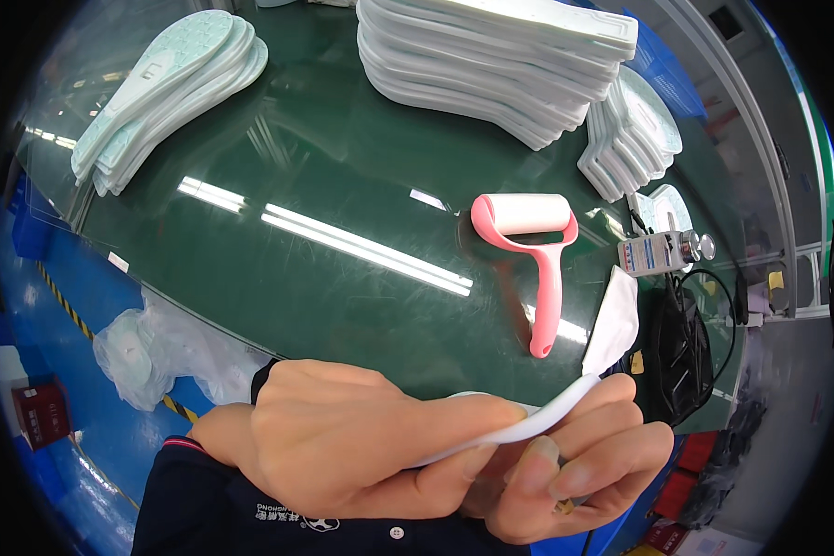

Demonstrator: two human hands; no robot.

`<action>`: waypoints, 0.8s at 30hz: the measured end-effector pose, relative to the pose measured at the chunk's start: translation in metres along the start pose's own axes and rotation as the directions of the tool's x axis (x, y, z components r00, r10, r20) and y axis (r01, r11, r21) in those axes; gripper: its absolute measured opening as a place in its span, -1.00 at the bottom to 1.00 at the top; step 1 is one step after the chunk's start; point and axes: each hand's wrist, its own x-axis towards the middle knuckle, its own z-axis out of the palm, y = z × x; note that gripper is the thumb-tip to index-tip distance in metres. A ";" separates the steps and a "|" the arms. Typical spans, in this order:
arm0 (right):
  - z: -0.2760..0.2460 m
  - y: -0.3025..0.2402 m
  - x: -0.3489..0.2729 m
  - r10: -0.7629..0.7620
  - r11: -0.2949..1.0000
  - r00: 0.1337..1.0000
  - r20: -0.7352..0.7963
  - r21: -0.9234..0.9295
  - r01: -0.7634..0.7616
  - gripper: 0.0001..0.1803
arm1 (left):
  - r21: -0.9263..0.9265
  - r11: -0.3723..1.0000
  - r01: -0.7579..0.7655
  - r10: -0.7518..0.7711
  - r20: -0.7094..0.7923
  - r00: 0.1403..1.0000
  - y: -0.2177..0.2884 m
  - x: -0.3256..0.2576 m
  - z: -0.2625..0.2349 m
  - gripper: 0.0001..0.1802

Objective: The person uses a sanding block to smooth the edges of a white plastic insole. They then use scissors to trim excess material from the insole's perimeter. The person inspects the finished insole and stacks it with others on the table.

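— What do the fingers hold?
— Both hands' fingers are clamped on a white insole — left hand over it, right hand beneath.
— And beyond?
— A pink lint roller on the green surface, insole stacks behind.

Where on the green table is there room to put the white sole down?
The widest bare patch of the table lies between the left sole stack, the back stack and the pink roller. The right side is crowded: upright soles, a small device, black cables.

Likely a shoe factory (stacked insoles).
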 end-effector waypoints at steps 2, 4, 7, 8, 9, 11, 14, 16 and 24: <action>0.000 -0.002 0.000 -0.017 1.000 1.000 0.017 0.001 0.016 -0.72 | 0.004 1.000 -0.020 0.020 -0.025 0.999 0.000 0.000 0.001 -0.85; -0.002 -0.004 0.001 -0.038 0.998 0.997 0.064 -0.047 0.041 -0.72 | 0.005 1.000 -0.031 0.031 -0.039 0.999 0.002 0.001 0.003 -0.85; -0.008 0.002 0.008 -0.048 0.995 0.983 0.178 -0.073 0.062 -0.72 | 0.011 1.000 -0.003 0.004 -0.053 0.999 0.000 -0.001 0.004 -0.85; -0.009 0.005 0.012 -0.045 0.998 0.979 0.200 -0.023 0.051 -0.73 | 0.004 1.000 0.010 -0.010 -0.047 0.999 -0.001 -0.002 0.003 -0.85; -0.009 0.006 0.011 -0.055 0.998 0.978 0.203 -0.024 0.061 -0.74 | -0.007 1.000 0.018 -0.018 -0.035 0.999 -0.001 -0.002 0.003 -0.85; -0.007 0.008 0.011 -0.076 0.996 0.975 0.210 -0.024 0.082 -0.76 | 0.021 1.000 0.003 -0.002 -0.031 1.000 -0.003 -0.001 0.003 -0.84; -0.002 0.004 0.012 -0.107 0.981 0.966 0.234 -0.131 0.141 -0.76 | 0.026 1.000 -0.016 0.017 -0.059 0.998 -0.005 -0.002 0.005 -0.83; -0.005 0.003 0.010 -0.016 0.999 0.996 0.087 0.032 0.013 -0.70 | 0.018 1.000 -0.016 0.017 -0.071 0.997 -0.003 -0.002 0.006 -0.83; -0.014 0.009 0.015 -0.082 0.993 0.989 0.124 0.092 0.070 -0.66 | -0.002 1.000 0.006 -0.006 0.009 1.000 -0.002 -0.002 0.005 -0.84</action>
